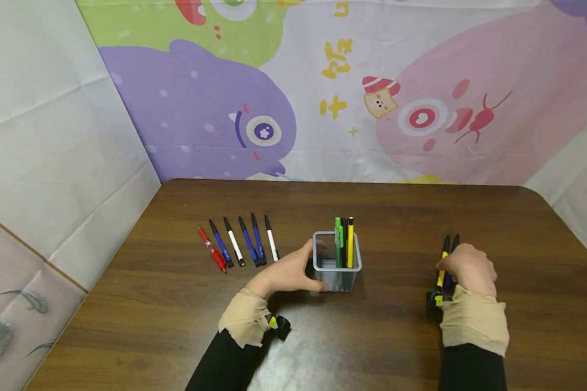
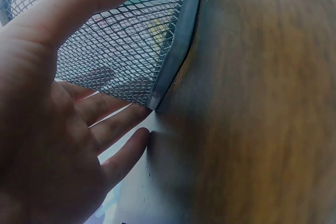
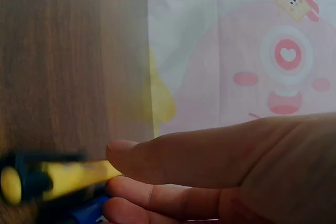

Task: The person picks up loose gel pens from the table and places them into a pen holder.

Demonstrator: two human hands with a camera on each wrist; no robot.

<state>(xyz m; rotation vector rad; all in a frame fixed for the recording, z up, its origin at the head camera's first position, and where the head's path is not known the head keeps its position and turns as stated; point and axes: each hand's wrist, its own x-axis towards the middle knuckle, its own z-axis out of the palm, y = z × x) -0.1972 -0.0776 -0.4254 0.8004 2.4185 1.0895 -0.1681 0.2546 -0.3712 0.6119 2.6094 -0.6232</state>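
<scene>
A grey mesh pen holder (image 1: 339, 281) stands upright on the table; green pens (image 1: 338, 252), a yellow pen (image 1: 350, 244) and dark ones lean in its right side. My left hand (image 1: 288, 273) grips the holder from the left, thumb on the near mesh wall (image 2: 115, 35) and fingers behind it. Off to the right, my right hand (image 1: 471, 270) pinches a yellow pen with black ends (image 3: 79, 176) between thumb and fingers. Just beside that pen lies a blue pen (image 3: 90, 211), partly hidden by the hand.
Left of the holder, a red pen (image 1: 212, 250) lies on the brown table (image 1: 372, 336) in a row with several blue pens (image 1: 247, 243) and white pens (image 1: 233, 241). A cartoon-printed cloth (image 1: 323, 136) hangs behind the table's far edge.
</scene>
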